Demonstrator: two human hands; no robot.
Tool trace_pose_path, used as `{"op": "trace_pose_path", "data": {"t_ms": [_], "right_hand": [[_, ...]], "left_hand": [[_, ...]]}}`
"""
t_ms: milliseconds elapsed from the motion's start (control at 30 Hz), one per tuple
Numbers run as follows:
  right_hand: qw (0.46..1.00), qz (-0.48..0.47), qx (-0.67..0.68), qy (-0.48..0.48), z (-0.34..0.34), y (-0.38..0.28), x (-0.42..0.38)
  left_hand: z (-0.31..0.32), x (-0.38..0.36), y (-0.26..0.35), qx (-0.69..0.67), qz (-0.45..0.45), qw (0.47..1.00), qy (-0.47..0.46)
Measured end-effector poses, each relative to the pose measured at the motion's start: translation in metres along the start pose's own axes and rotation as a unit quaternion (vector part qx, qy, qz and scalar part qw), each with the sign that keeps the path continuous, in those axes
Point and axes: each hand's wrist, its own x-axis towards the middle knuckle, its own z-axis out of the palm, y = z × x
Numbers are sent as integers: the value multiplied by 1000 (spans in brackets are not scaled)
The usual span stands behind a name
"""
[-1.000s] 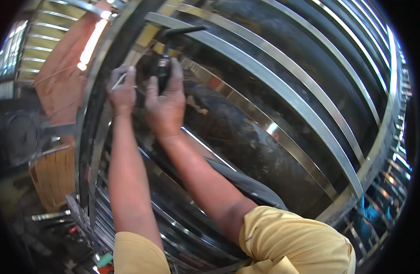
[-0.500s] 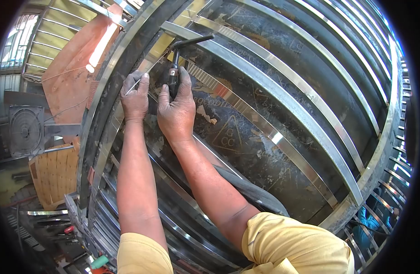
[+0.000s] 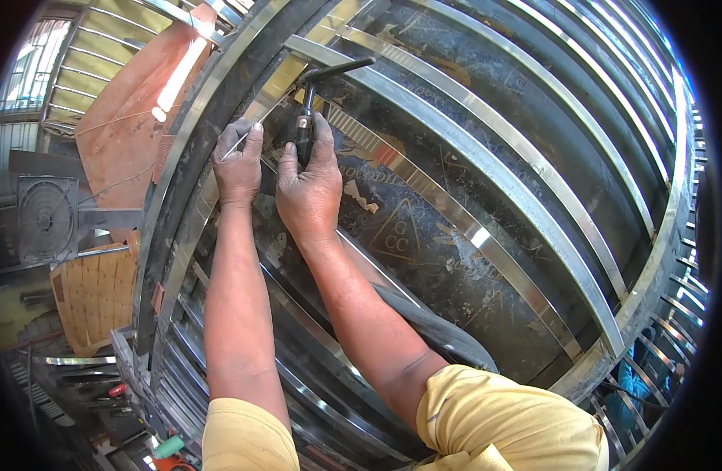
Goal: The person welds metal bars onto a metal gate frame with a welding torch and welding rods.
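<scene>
My right hand [image 3: 308,188] is closed around the black handle of a TIG welding torch [image 3: 304,133]. The torch's head, with its long dark back cap, lies over the end of a shiny metal bar [image 3: 424,102]. Between the fingertips of my left hand [image 3: 238,161] is a thin filler rod [image 3: 276,107], angled up toward the torch head. Both hands are close together above a frame of curved metal bars, near its wide outer rim [image 3: 190,125]. The torch tip and the exact contact point of the rod are hidden.
Dark sheet [image 3: 455,259] with printed letters lies behind the parallel bars. On the left are a reddish panel [image 3: 133,118], a square fan [image 3: 47,220] and a wooden board [image 3: 94,298]. Someone in blue clothing [image 3: 632,385] is partly visible beyond the bars at lower right.
The whole view has shifted slightly. Both hands keep their grips, with the torch and the rod in nearly the same place over the frame.
</scene>
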Motion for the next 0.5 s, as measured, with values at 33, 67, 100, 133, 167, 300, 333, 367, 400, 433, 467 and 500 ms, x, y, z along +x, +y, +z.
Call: {"op": "trace_pose_path", "data": {"t_ms": [33,67,100,133,167,300,333,367,400,433,467,500], "right_hand": [[1000,0,0,0,0,0,0],[1000,0,-6,1,0,-1,0],[1000,-1,-9,1,0,-1,0],[1000,-1,-11,1,-1,-2,0],[1000,-2,-9,1,-2,-4,-1],[1000,-4,-10,5,0,1,1],[1000,-4,-11,5,1,1,1],[1000,-3,-14,5,1,1,0],[1000,-2,-14,4,1,1,0],[1000,0,-15,3,1,2,0],[1000,3,-11,2,2,2,0],[1000,9,-12,-3,2,3,0]], "left_hand": [[0,0,0,5,5,1000,2],[0,0,0,4,5,1000,2],[0,0,0,2,5,1000,2],[0,0,0,0,5,1000,1],[-1,0,-1,2,-4,1000,-5],[-2,0,-2,10,-15,1000,-20],[-2,0,-3,14,-12,1000,-19],[-2,0,-4,13,-11,1000,-18],[-2,0,-5,12,-9,1000,-17],[-1,0,-5,11,-7,1000,-16],[-1,0,-6,11,-10,1000,-17],[-1,0,-6,10,-12,1000,-18]]}}
